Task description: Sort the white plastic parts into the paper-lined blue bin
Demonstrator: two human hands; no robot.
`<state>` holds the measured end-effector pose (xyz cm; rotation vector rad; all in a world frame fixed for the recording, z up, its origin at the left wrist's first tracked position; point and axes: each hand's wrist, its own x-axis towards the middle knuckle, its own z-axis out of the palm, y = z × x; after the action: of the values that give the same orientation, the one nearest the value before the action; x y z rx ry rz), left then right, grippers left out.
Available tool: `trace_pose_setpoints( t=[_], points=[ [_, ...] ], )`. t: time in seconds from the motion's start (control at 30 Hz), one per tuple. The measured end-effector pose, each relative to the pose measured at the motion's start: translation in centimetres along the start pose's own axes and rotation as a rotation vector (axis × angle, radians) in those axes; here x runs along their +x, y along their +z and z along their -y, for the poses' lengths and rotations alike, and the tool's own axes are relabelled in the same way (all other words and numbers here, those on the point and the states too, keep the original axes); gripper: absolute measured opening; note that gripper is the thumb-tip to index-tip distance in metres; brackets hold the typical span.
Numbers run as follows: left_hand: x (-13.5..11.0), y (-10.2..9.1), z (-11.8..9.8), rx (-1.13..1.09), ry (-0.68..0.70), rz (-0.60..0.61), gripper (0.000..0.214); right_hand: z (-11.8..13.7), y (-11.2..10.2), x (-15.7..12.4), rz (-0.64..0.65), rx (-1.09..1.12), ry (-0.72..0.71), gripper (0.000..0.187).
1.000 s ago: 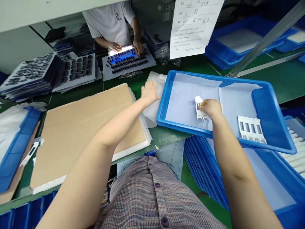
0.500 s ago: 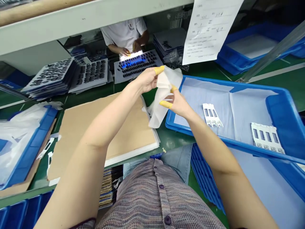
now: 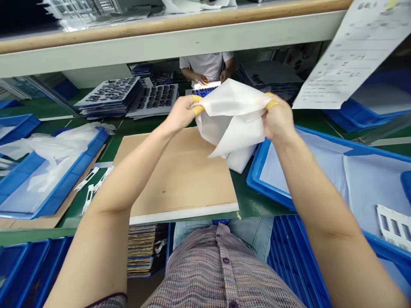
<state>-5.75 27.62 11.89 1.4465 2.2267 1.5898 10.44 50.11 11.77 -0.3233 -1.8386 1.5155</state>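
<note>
My left hand point(image 3: 180, 114) and my right hand point(image 3: 278, 117), both with yellow finger cots, pinch opposite edges of a thin white sheet point(image 3: 234, 119) and hold it spread in the air above the bench. The sheet hangs folded and crumpled below the fingers, over the gap between a brown cardboard slab point(image 3: 183, 175) and a blue tray point(image 3: 290, 199). The tray is lined with pale sheet and holds a white plastic frame part point(image 3: 394, 221) at the right edge.
Another blue tray point(image 3: 54, 192) with clear plastic film sits at the left, white frame parts point(image 3: 93, 186) beside it. Stacks of grey trays with black parts point(image 3: 128, 96) lie behind. A person in a white shirt point(image 3: 207, 68) works opposite. A paper form point(image 3: 353, 60) hangs at upper right.
My right hand left the frame part in the blue tray and joined the left hand on the white sheet. Both hands lifted the sheet and spread it open. The view tilted up.
</note>
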Motion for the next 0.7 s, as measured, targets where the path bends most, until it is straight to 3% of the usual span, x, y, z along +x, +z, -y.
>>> trace_pose_setpoints(
  t=[0.1, 0.17, 0.27, 0.33, 0.4, 0.5, 0.6, 0.67, 0.7],
  points=[
    [-0.7, -5.4, 1.4, 0.262, -0.019, -0.129, 0.016, 1.7, 0.0, 1.7, -0.001, -0.106, 0.056, 0.018],
    [-1.5, -8.4, 1.6, 0.379, -0.05, -0.187, 0.015, 3.1, 0.3, 1.9, 0.116, -0.256, -0.038, 0.03],
    [-2.7, -11.6, 1.6, 0.275, -0.186, -0.259, 0.012, 5.1, 1.5, 1.6, 0.431, -0.559, -0.279, 0.064],
    [-3.2, -12.9, 1.7, 0.108, -0.226, -0.314, 0.011, 5.8, 2.3, 1.8, 0.579, -0.767, -0.379, 0.073],
    [-4.0, -14.2, 1.9, 0.059, -0.147, -0.404, 0.015, 5.9, 2.7, 2.4, 0.563, -0.926, -0.428, 0.055],
    [-6.4, -16.7, 2.2, 0.292, 0.096, -0.543, 0.023, 5.9, 2.3, 3.0, 0.358, -1.104, -0.486, 0.031],
    [-10.7, -19.5, 2.5, 0.569, 0.296, -0.64, 0.033, 5.9, 1.0, 1.7, 0.208, -1.161, -0.507, 0.038],
    [-14.4, -21.1, 2.8, 0.719, 0.328, -0.641, 0.042, 5.3, 0.1, -0.4, 0.223, -1.154, -0.526, 0.044],
    [-16.4, -21.7, 3.1, 0.777, 0.28, -0.586, 0.041, 4.6, -0.3, -1.8, 0.271, -1.15, -0.552, 0.046]
  ],
)
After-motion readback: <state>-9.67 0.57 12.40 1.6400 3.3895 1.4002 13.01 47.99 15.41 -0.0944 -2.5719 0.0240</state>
